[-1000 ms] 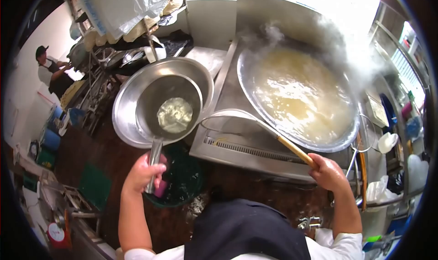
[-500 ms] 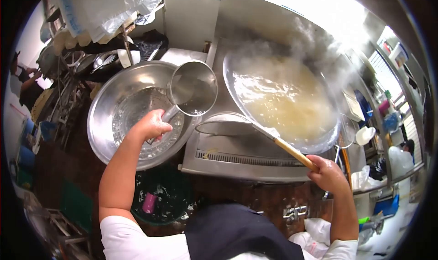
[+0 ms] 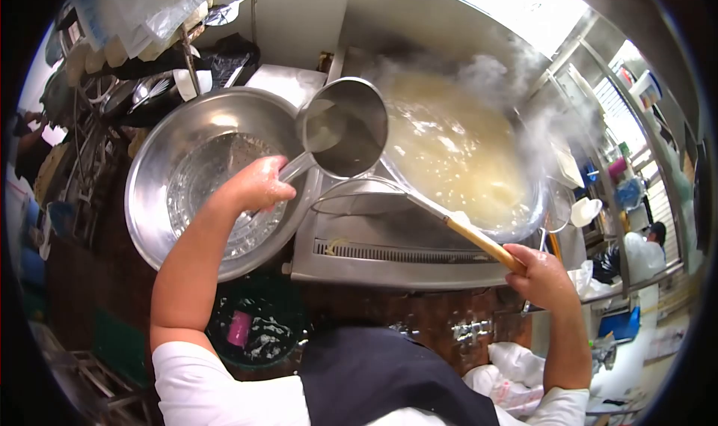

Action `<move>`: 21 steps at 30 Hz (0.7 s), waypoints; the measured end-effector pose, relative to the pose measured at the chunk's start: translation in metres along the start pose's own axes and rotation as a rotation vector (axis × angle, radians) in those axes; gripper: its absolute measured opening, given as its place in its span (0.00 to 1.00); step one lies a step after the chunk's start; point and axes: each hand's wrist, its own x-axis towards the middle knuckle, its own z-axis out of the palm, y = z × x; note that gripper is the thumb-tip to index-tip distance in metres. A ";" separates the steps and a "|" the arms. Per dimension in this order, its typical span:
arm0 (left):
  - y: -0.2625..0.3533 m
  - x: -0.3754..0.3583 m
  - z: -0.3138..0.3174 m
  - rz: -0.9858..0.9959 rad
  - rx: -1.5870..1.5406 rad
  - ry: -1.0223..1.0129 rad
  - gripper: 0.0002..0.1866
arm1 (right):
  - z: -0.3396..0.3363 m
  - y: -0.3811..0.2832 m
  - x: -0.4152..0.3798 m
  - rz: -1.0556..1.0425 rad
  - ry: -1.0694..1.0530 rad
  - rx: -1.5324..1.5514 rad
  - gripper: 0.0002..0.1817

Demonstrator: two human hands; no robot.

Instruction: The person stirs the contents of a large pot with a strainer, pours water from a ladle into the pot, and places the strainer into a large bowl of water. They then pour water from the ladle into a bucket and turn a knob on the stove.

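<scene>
While steam rises off the big wok [image 3: 479, 164] of cloudy, bubbling broth, I see my left hand [image 3: 254, 187] closed around the metal handle of a steel ladle pot [image 3: 345, 127]. The pot is lifted clear and tilted, its mouth facing me, and it hangs between the wide steel basin [image 3: 161, 201] on the left and the wok's near rim. A little pale liquid sits in its bottom. The basin holds shallow clear water, and my left wrist is above it.

My right hand [image 3: 542, 276] is wrapped tight on the wooden handle of a wire skimmer [image 3: 359, 198]. The handle runs up and to the left from my fist, and the wire hoop lies flat on the steel stove top [image 3: 389, 239], just in front of the wok and just below the pot.

Below the basin, on the floor, stands a green bucket [image 3: 258, 329] with a pink thing inside it. At the far right a person in white [image 3: 643, 250] stands by the counter, and another person's arm [image 3: 26, 138] shows at the far left edge.
</scene>
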 end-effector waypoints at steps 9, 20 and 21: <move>0.032 0.022 0.010 0.011 0.106 -0.028 0.29 | -0.002 -0.009 -0.004 0.020 0.005 -0.023 0.27; 0.041 0.030 0.017 -0.001 0.201 0.017 0.27 | 0.003 -0.007 -0.010 0.081 -0.051 0.041 0.26; 0.030 0.034 0.016 0.003 0.209 0.007 0.27 | 0.006 -0.003 -0.011 0.060 -0.039 0.050 0.26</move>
